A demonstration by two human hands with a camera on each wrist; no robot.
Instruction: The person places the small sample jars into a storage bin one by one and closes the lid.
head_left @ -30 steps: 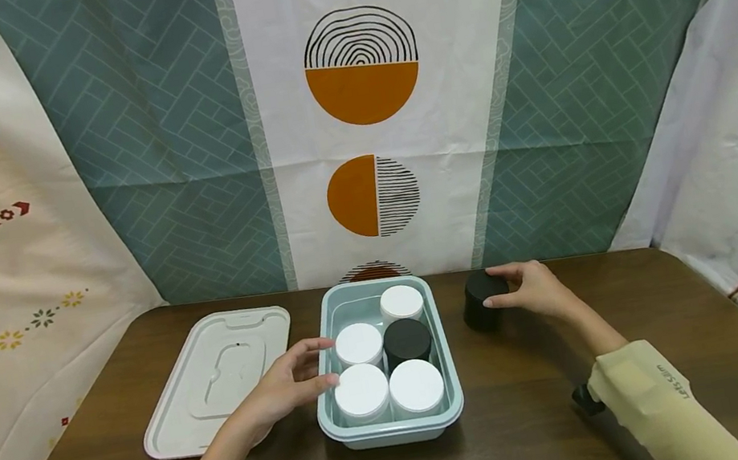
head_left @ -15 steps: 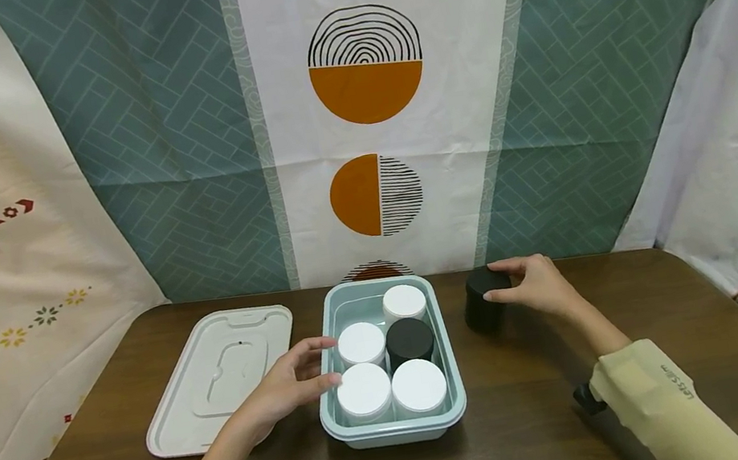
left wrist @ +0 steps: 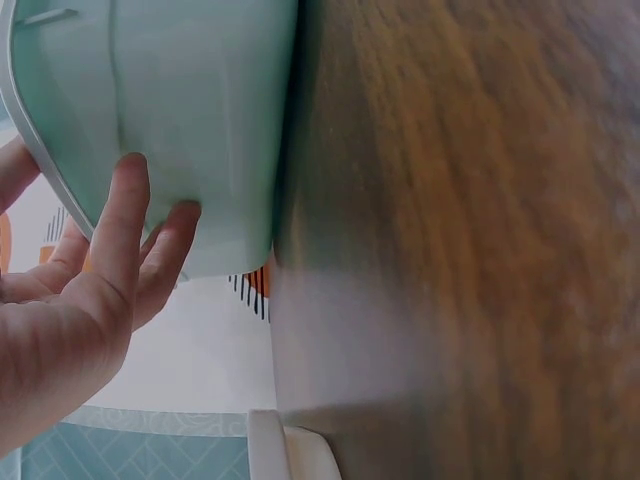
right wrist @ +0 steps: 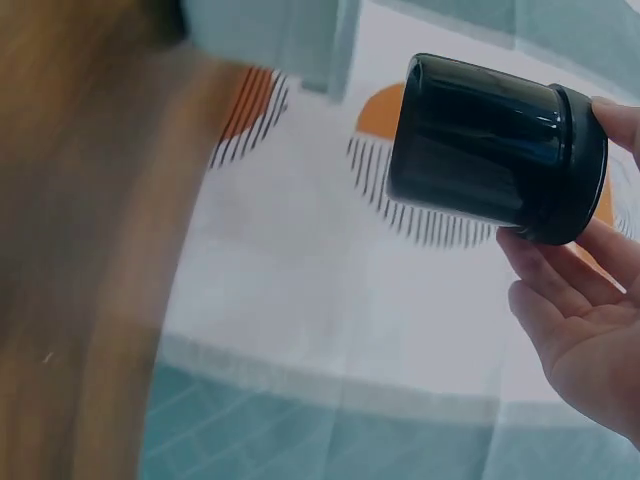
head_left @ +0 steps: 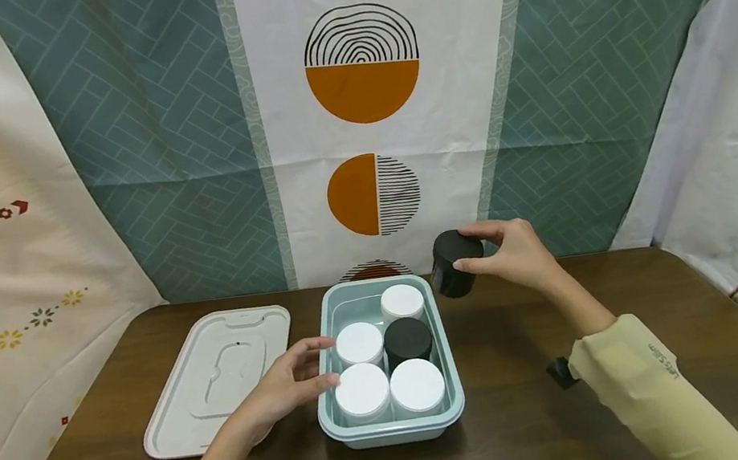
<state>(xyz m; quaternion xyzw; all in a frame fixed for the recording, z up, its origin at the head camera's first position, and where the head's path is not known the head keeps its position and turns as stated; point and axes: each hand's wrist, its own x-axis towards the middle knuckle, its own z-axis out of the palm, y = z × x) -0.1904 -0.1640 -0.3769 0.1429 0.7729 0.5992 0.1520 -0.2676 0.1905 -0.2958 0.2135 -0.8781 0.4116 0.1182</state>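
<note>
A pale blue bin (head_left: 453, 403) stands mid-table and holds several jars: white-lidded ones (head_left: 362, 390) and one black jar (head_left: 407, 340). My right hand (head_left: 504, 255) grips a second black jar (head_left: 451, 264) by its lid and holds it in the air just past the bin's far right corner; the right wrist view shows that black jar (right wrist: 487, 145) pinched at the lid by my fingers (right wrist: 566, 290). My left hand (head_left: 292, 382) rests with straight fingers against the bin's left wall (left wrist: 200, 130).
The bin's white lid (head_left: 218, 377) lies flat on the dark wooden table (head_left: 534, 430) to the left. Patterned cloth hangs behind the table and at both sides.
My right hand has lifted the black jar off the table and carried it left and up toward the bin's far corner. The left hand has stayed at the bin's side.
</note>
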